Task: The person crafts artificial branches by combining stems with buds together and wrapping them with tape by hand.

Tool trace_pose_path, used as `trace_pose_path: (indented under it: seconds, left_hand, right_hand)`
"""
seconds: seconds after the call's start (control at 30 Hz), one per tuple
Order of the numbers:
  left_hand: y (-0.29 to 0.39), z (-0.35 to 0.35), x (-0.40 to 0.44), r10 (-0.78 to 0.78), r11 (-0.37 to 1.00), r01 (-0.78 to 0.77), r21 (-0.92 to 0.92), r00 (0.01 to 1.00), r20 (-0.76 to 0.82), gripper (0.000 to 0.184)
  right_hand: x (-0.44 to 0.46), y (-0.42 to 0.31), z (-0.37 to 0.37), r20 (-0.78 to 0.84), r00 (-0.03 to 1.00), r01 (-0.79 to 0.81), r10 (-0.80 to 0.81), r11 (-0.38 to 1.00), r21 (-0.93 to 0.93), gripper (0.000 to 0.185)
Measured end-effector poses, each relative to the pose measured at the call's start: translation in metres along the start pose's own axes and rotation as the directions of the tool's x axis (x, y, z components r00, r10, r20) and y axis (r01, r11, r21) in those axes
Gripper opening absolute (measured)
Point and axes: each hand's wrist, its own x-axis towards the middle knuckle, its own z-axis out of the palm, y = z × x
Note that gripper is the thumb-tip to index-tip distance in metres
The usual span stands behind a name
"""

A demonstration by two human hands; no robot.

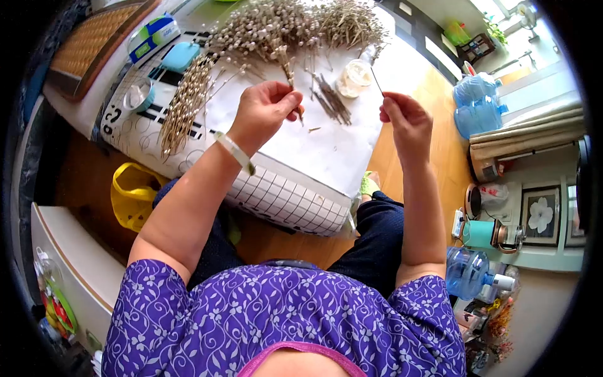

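Note:
My left hand is closed around the lower ends of a bunch of dried budded stems, whose pale heads fan out over the far part of the table. In a pinch between thumb and fingers, my right hand has a thin dark stem that points up toward the dried sprigs. Between the hands lie several short cut brown sticks beside an open white tub. More budded stems are spread to the left of my left hand.
The table has a white cover with a black grid along its near edge. At its left stand a clear cup, a turquoise box and a tissue pack. A yellow bag is below; water jugs stand right.

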Motion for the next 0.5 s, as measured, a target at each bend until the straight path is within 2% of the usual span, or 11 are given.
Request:
trace_pose_path:
  seconds: [0.07,0.13,0.2,0.37,0.5]
  left_hand:
    - [-0.002,-0.001,0.001,0.011,0.999,-0.011,-0.051,1.000,-0.001,0.015]
    - [0.000,-0.002,0.002,-0.018,0.999,0.017,-0.043,1.000,-0.011,0.016]
    - [-0.001,-0.004,0.004,-0.048,0.995,0.045,-0.094,0.998,-0.032,0.016]
    - [-0.002,-0.004,0.004,-0.046,0.997,0.044,-0.066,0.998,-0.037,0.016]
    - [-0.001,-0.003,0.005,-0.057,0.996,0.053,-0.071,0.996,-0.062,0.016]
  right_hand:
    - [-0.024,-0.003,0.015,0.107,0.982,0.156,-0.153,0.988,-0.013,0.014]
    - [-0.044,-0.007,0.033,0.128,0.977,0.171,-0.168,0.985,-0.015,0.014]
    - [-0.050,0.000,0.042,0.200,0.951,0.274,-0.236,0.944,-0.186,0.013]
    - [-0.049,-0.003,0.054,0.279,0.916,0.366,-0.289,0.887,-0.282,0.011]
    - [-0.047,0.001,0.062,0.301,0.905,0.383,-0.301,0.885,-0.265,0.010]
